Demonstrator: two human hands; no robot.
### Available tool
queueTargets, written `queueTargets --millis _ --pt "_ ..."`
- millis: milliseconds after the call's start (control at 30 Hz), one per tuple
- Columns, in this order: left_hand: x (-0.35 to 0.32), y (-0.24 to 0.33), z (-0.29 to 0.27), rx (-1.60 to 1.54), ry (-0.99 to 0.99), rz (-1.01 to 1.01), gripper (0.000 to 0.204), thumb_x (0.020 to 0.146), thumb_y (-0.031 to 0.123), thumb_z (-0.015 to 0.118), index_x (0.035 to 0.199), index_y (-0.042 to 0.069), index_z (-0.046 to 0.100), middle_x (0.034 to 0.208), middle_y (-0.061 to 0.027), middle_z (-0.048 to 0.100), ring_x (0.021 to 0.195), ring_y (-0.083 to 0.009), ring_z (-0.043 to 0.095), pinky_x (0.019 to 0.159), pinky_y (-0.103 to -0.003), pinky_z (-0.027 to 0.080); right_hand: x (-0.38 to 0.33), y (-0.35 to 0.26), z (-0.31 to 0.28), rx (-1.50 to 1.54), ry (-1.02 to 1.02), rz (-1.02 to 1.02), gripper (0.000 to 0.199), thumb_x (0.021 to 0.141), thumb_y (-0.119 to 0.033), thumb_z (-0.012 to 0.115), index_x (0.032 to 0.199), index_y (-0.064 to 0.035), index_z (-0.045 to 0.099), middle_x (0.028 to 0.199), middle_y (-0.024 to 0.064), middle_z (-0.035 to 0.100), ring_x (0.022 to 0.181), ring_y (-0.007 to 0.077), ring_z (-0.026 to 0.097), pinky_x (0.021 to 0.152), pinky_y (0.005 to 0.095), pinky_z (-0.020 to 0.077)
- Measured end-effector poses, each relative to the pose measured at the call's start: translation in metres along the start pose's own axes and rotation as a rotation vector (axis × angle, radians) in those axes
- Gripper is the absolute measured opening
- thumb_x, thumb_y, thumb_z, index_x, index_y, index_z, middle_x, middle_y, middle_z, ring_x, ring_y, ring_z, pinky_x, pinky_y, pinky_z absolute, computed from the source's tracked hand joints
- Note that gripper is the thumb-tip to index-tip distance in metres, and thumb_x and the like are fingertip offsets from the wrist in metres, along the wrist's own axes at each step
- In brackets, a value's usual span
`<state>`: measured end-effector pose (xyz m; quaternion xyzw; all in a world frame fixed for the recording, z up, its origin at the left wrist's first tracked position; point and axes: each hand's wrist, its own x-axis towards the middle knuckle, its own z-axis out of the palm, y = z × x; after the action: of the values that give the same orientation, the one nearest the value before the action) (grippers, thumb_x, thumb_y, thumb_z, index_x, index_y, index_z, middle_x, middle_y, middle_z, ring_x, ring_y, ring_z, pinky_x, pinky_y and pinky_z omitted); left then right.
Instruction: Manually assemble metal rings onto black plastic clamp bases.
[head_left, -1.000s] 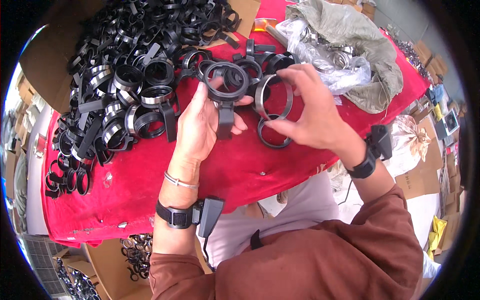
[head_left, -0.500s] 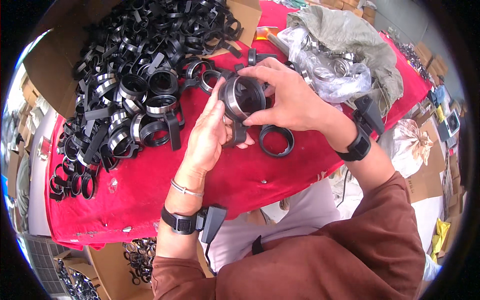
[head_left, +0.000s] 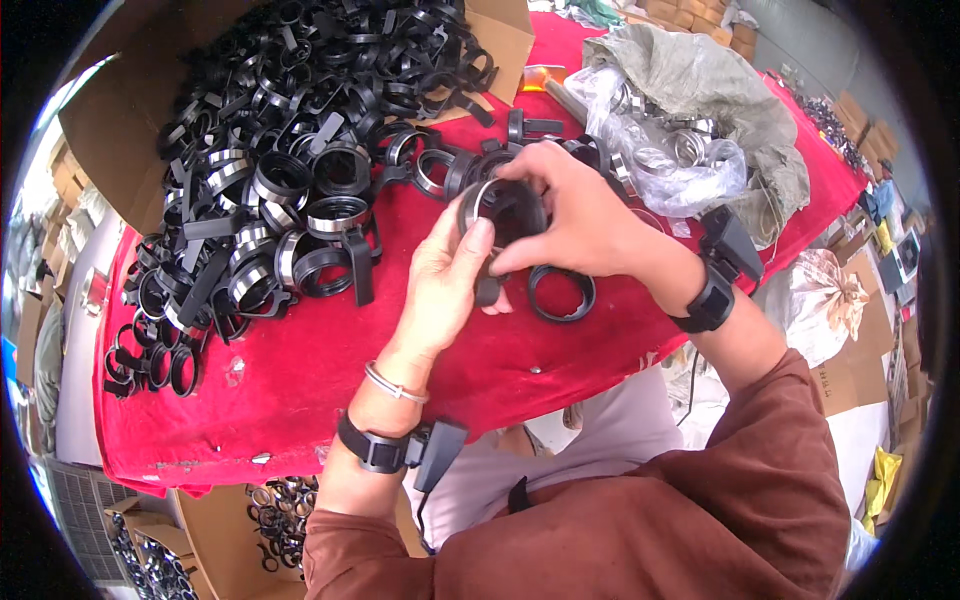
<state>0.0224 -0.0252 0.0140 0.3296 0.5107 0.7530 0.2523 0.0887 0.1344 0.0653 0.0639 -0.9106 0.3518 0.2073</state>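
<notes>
Both hands are wrapped round one black ring clamp (head_left: pixel 503 212), held up just above the worktop (head_left: pixel 330 370). Right hand (head_left: pixel 580 215) has its grip closed over the top and far side of the ring, fingers curled across the rim. Left hand (head_left: pixel 450 285) comes up from below, thumb pressed on the near edge and the clamp's stubby black handle poking out under its fingers, so that grip is closed on it too. The ring looks like matte black plastic outside with a shiny silvery metal band lining the inside.

Just below the right hand a plain black ring (head_left: pixel 561 293) lies flat on the red cloth, no handle on it, near the hands but not touching them. The cloth is felt-like, slightly wrinkled, and covers the whole worktop.

Off to the left there's a huge pile of clamps (head_left: pixel 270 200) of the same kind, round hoops with flat strap-like handles all tangled together, spilling off a cardboard sheet (head_left: pixel 100 110). Behind the right hand sits a crinkly clear plastic bag (head_left: pixel 670 165) with shiny metal rings inside, resting on a grey-green sack (head_left: pixel 700 80).

Both wrists wear black bands with small boxy black devices on them.
</notes>
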Motion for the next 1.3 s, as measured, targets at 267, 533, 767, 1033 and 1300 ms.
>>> queueTargets --millis 267,533,767,1033,1300 --pt "-0.007 -0.001 0.000 0.190 0.005 0.045 0.038 0.097 0.026 0.042 0.123 -0.001 0.046 0.078 -0.0118 0.066 0.048 -0.0110 0.057 0.043 -0.020 0.045 0.004 0.008 0.017 -0.136 0.295 0.300 0.063 0.091 -0.052 0.037 0.081 0.0038 0.064 0.063 0.0196 0.059 0.068 0.0317 0.062 0.068 0.0379 0.0470" --pt "-0.006 -0.001 0.007 0.009 0.188 0.065 0.032 0.095 0.023 0.047 0.117 0.001 0.053 0.076 -0.0087 0.064 0.046 -0.0102 0.057 0.041 -0.020 0.045 0.016 0.007 0.034 -0.002 0.351 0.376 0.061 0.094 -0.047 0.030 0.078 0.0033 0.061 0.070 0.0274 0.058 0.072 0.0427 0.060 0.069 0.0478 0.0448" --pt "0.029 0.048 -0.020 0.664 0.340 0.286 0.033 0.095 0.028 0.045 0.101 -0.004 0.053 0.074 -0.0104 0.061 0.049 -0.0160 0.059 0.043 -0.025 0.048 0.021 0.010 -0.010 0.116 0.104 0.269 0.054 0.090 -0.049 0.045 0.096 0.0023 0.060 0.082 0.0083 0.059 0.072 0.0126 0.055 0.058 0.0257 0.0460" --pt "0.082 0.122 -0.107 2.405 0.814 0.435 0.060 0.086 0.045 0.053 0.130 0.006 0.040 0.125 -0.0235 0.049 0.119 -0.0380 0.043 0.093 -0.048 0.038 -0.119 0.021 -0.028 -0.304 -0.343 -0.245 0.030 0.068 -0.025 0.074 0.086 -0.0029 0.064 0.102 0.0160 0.057 0.095 0.0336 0.053 0.083 0.0412 0.0442" --pt "-0.019 -0.003 0.047 1.526 -0.675 0.413 0.047 0.067 0.027 0.073 0.100 -0.002 0.057 0.091 -0.0167 0.062 0.100 -0.0288 0.058 0.109 -0.054 0.012 -0.125 0.041 -0.036 0.718 -0.232 0.203 0.022 0.077 -0.015 0.070 0.093 -0.0009 0.064 0.086 0.0095 0.064 0.079 0.0164 0.061 0.073 0.0284 0.0475"
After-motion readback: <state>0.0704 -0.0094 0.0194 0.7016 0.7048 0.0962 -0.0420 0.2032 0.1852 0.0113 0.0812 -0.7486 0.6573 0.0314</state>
